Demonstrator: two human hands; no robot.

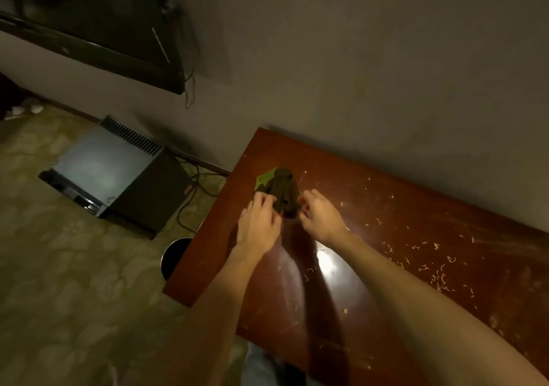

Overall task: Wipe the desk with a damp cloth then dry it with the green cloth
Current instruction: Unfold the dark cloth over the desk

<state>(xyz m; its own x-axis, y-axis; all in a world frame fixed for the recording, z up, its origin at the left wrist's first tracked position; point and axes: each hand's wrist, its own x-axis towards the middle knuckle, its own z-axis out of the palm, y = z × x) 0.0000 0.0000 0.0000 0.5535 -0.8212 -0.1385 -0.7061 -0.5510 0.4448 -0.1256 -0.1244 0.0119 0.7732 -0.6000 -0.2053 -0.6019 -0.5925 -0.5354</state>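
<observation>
A reddish-brown wooden desk stands against the wall, strewn with several small pale crumbs on its right half. Near its far left corner lies a crumpled dark cloth on top of a green cloth that peeks out at the left. My left hand rests on the near left edge of the dark cloth, fingers pinching it. My right hand pinches the cloth's near right edge. Both forearms reach across the desk.
A dark box-shaped appliance with a pale top sits on the floor left of the desk, cables trailing beside it. A round dark bin stands under the desk's left edge. A flat screen hangs on the wall at upper left.
</observation>
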